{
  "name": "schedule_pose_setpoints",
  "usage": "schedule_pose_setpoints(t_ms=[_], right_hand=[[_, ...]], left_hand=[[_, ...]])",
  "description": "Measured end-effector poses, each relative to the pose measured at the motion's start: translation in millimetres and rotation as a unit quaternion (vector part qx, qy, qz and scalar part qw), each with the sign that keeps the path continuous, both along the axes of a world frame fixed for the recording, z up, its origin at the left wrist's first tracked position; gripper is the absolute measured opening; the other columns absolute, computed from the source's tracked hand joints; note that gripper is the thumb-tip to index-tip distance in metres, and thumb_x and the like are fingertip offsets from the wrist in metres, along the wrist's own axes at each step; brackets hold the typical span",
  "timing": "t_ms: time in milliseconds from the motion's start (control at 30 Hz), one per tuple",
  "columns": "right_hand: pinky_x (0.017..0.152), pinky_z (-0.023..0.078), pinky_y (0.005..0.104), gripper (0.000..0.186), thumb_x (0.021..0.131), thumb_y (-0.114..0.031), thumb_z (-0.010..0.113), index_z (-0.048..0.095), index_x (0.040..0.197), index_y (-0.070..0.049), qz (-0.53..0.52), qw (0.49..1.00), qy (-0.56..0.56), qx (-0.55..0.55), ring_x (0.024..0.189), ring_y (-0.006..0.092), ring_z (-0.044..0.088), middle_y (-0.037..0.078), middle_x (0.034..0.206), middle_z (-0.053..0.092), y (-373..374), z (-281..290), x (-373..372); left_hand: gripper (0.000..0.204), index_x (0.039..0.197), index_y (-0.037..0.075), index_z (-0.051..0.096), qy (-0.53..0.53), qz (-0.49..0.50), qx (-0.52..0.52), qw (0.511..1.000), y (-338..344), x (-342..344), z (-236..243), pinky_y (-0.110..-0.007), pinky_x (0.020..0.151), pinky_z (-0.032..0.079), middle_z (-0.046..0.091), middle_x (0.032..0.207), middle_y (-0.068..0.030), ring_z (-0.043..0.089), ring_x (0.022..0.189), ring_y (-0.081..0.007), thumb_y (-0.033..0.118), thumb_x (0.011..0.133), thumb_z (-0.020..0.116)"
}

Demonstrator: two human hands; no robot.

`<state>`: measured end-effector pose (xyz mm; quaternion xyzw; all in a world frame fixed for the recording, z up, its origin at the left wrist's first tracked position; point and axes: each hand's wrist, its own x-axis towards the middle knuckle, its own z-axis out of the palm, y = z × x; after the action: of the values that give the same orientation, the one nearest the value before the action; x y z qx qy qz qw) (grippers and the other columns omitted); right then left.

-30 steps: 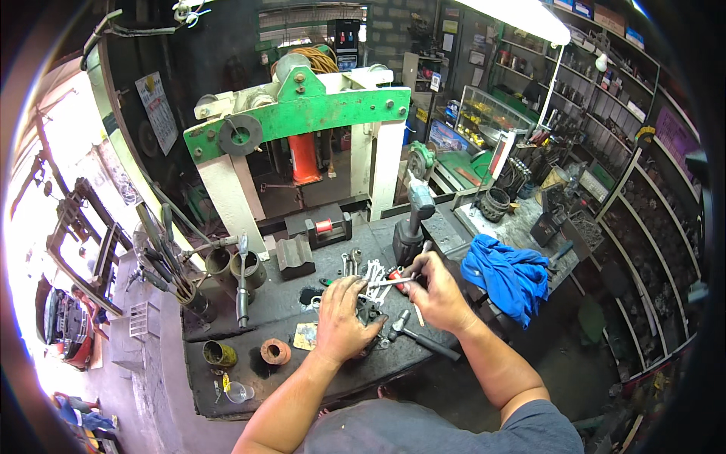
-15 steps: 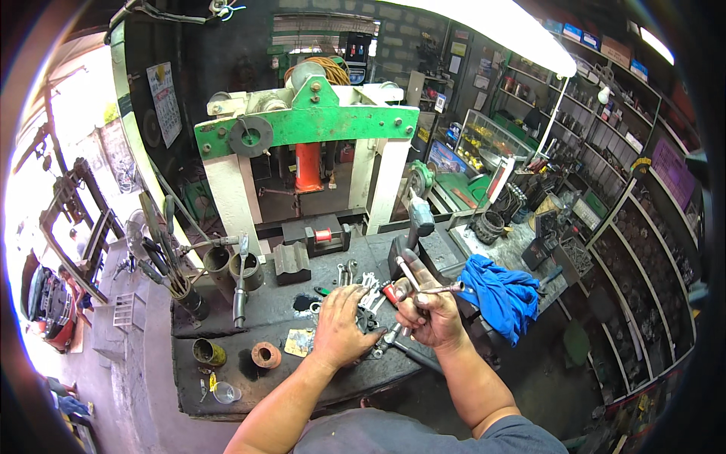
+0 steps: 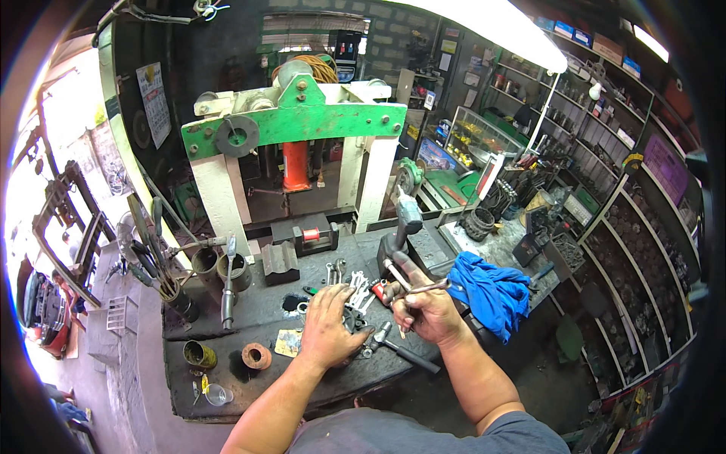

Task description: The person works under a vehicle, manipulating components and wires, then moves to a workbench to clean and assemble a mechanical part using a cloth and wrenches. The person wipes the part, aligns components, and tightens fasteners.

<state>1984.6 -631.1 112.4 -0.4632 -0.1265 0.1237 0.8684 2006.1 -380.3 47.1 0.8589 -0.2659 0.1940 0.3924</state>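
Observation:
In my right hand [image 3: 431,314] is a three-armed metal socket wrench [image 3: 431,287], its arms sticking out between the curled fingers. My left hand [image 3: 327,331] lies palm down over a pile of small metal parts [image 3: 354,319], with its fingers stretched out and thumb apart. What lies beneath its palm is hidden. Several silver spanners [image 3: 361,293] are beyond its fingertips. Between the hands and nearer to me rests a hammer [image 3: 408,354] with a dark handle. A cordless power tool [image 3: 408,216] stands just beyond my right hand.
On the bench's left are a copper-coloured ring [image 3: 256,356], a yellowish tin [image 3: 198,354] and a clear plastic cup [image 3: 219,394]. A blue cloth [image 3: 490,295] lies at the right. The green and white press frame [image 3: 302,121] rises behind, with a dark V-shaped block [image 3: 280,263] before it.
My right hand has turned the socket wrench slightly, and its index finger now points more outward. The left hand stays over the parts. The whole view has shifted a little.

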Motion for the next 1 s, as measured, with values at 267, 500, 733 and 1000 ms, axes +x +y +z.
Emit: schedule_pose_setpoints(t_ms=[267,500,733,1000], right_hand=[[0.096,0.057,0.0435,0.072,0.096,-0.003,0.075,0.045,0.163,-0.007,-0.081,0.785,-0.262,-0.555,0.11,0.0298,0.074,0.016,0.116,0.077,3.4,29.8,7.7],[0.098,0.05,0.049,0.02,0.093,-0.015,0.074,0.071,0.113,-0.013,0.069,0.45,-0.514,-0.727,0.104,0.0303,0.073,0.006,0.097,0.075,30.9,66.4,11.9],[0.142,0.019,0.0626,0.002,0.09,-0.021,0.074,0.074,0.092,-0.021,0.192,0.311,-0.71,-0.602,0.138,0.0266,0.061,-0.004,0.099,0.075,53.9,76.2,54.6],[0.07,0.063,0.0578,0.04,0.105,-0.044,0.069,0.067,0.112,-0.005,0.222,0.37,-0.437,-0.789,0.078,0.0462,0.078,0.022,0.084,0.078,61.6,88.4,45.1]], left_hand=[[0.091,0.149,0.008,0.063,0.0,-0.007,-0.015,1.0,0.4,0.3,0.7,-0.054,0.13,0.038,0.059,0.157,-0.0193,0.05,0.151,-0.0435,0.033,0.069,0.1],[0.058,0.116,0.006,0.082,-0.01,-0.019,0.022,1.0,0.9,2.9,4.2,-0.056,0.126,0.042,0.062,0.154,-0.0186,0.053,0.148,-0.0444,0.031,0.067,0.1],[0.045,0.114,0.014,0.086,-0.034,-0.04,0.006,0.999,1.8,7.8,-5.9,-0.058,0.12,0.044,0.065,0.15,-0.0173,0.057,0.142,-0.0416,0.029,0.073,0.095],[0.038,0.111,0.006,0.082,-0.046,0.019,-0.024,0.998,-6.2,-3.3,-12.0,-0.058,0.119,0.046,0.066,0.142,-0.0151,0.055,0.141,-0.0419,0.026,0.079,0.089]])
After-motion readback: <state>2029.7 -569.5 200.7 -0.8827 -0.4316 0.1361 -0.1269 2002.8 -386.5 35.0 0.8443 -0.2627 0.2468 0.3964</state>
